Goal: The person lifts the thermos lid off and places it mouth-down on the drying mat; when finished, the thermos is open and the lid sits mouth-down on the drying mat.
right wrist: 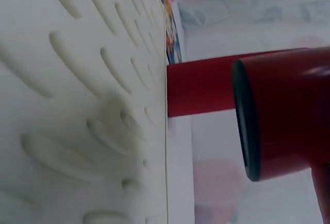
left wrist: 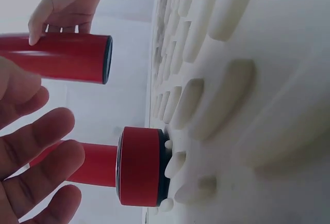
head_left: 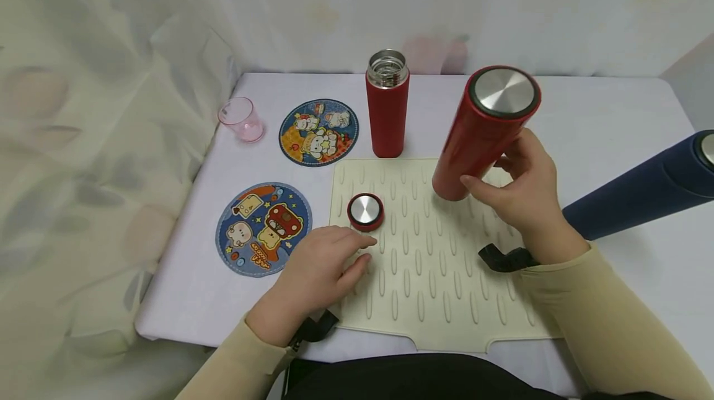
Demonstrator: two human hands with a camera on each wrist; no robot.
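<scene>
Fingers (head_left: 481,190) of right hand (head_left: 521,192) wrapped round held flask (head_left: 468,139), red, upended end unclear, raised over near part of the back of mat (head_left: 446,325); its lower end clear of it. Palm side of the grip hidden behind the flask. Left hand (head_left: 323,257) relaxed, loosely bent, gripping nothing, over mat's left edge just beside lid (head_left: 365,211); contact with lid hard to judge. Lid sits on mat, silver disc up.

Uncapped flask (head_left: 387,115), red, upright behind mat, steel mouth showing; partly covered by left fingers in left wrist view, by held flask in right wrist view. Held flask cut off in both wrist views, lid cut by top edge in the right one. Blue flask (head_left: 641,186) right of right hand: lower end behind wrist, top clipped by frame.

Left of mat: back coaster (head_left: 318,133), front coaster (head_left: 263,229), partly behind left hand; pink cup (head_left: 241,120) beyond, clear. Surface (head_left: 184,288) white, rounded corners. Pale patterned cloth (head_left: 72,139) hangs left and behind; grey patch at right edge, unclear.
</scene>
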